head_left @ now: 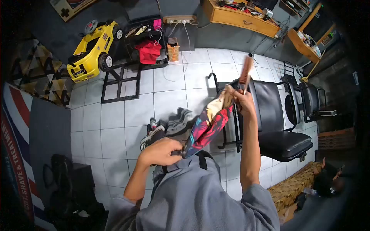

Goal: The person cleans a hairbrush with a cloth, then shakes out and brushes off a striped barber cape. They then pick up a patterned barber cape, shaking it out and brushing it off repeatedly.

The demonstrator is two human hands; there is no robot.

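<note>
A bunched, brightly patterned cloth (210,125) in red, blue, black and cream stretches slantwise between my two hands. My left hand (161,151) is closed on its lower end, close in front of my waist. Higher up and to the right, my right hand (243,101) grips the cloth's upper end. A brown brush-like tool (246,71), blurred by motion, sticks up from that same hand, with a thin light-coloured piece beside it. Behind the right forearm stands a black barber chair (266,102).
A yellow toy car (93,52) stands at the upper left beside a black metal frame (121,82). A cart (163,57) carries a red cloth. Wooden drawers (239,19) hang on the back wall. At the lower right, a person (329,179) is by a patterned couch (295,184).
</note>
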